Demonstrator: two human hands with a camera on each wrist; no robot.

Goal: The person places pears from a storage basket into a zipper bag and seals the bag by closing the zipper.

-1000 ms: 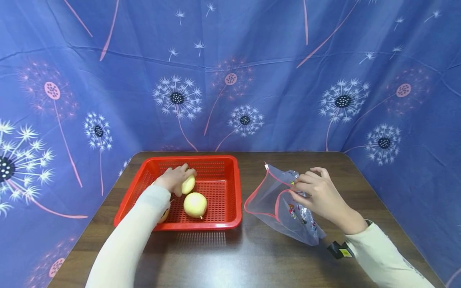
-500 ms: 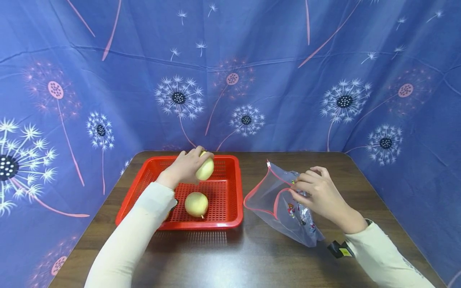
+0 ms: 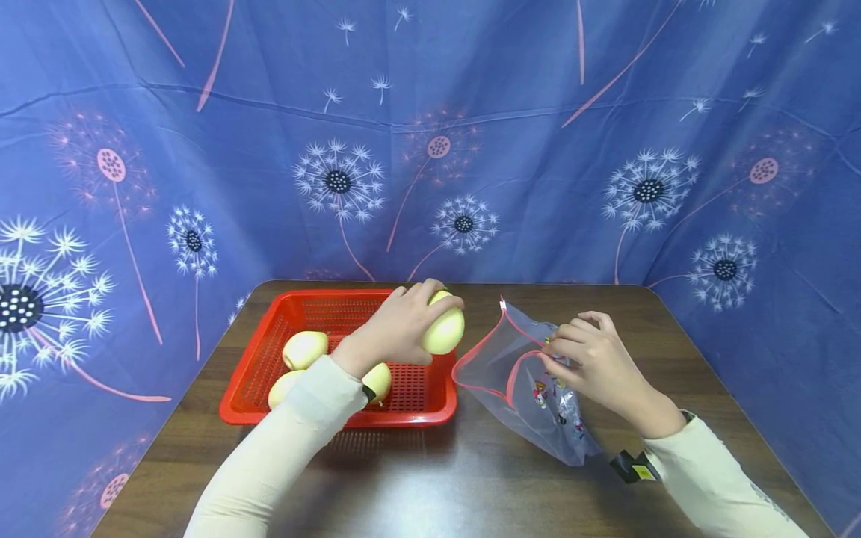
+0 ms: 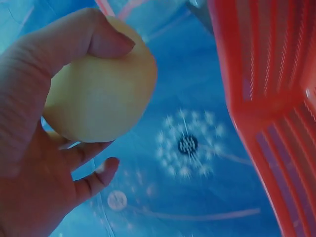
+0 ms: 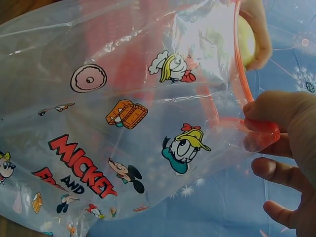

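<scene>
My left hand (image 3: 397, 329) grips a round pale yellow pear (image 3: 444, 329), lifted over the right rim of the red basket (image 3: 440, 415). In the left wrist view the thumb lies over the top of the pear and the fingers are beneath it. My right hand (image 3: 595, 362) pinches the red zip edge of a clear plastic zip bag (image 3: 538, 418) between thumb and fingers. The bag's mouth gapes toward the basket and the pear. Printed cartoon figures (image 5: 182, 148) cover its side in the right wrist view.
Inside the basket are three more pears, one at the back left (image 3: 305, 349), others partly behind the left sleeve (image 3: 289, 426). A small black item with a yellow label (image 3: 634, 467) is by the right cuff. A blue dandelion-print cloth (image 3: 538, 172) hangs behind the brown table (image 3: 430, 493).
My left hand has lifted the pear out of the basket and carried it right, toward the bag's mouth. The right hand keeps its hold on the bag, nearly still.
</scene>
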